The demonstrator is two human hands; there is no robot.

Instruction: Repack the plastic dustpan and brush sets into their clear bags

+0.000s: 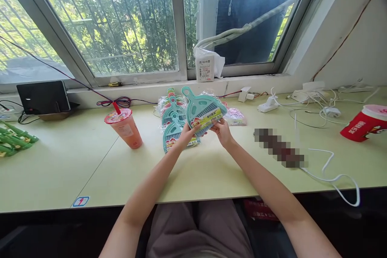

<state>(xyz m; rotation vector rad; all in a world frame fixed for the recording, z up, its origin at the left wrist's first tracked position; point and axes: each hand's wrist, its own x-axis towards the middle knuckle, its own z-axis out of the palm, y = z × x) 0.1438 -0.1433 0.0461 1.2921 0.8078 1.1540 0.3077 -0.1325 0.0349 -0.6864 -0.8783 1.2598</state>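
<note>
A small teal dustpan-and-brush set (204,109) with a yellow printed label is raised above the table, tilted, its looped handle pointing up and left. My left hand (188,134) is closed on its lower left edge, thumb on the front. At the lower right edge, my right hand (223,131) grips it too, with the fingers partly behind. More teal dustpan sets (173,131) in clear wrapping lie in an overlapping pile just behind and left of my hands. A pink item in clear plastic (236,117) lies to the right of the held set, partly hidden.
A drink cup (125,129) with a red straw stands left, near a dark tablet (44,97). White cables and a power strip (267,104) spread over the right side, by a red cup (364,125). A blurred-out object (279,148) lies right. A tissue pack (205,66) sits on the sill.
</note>
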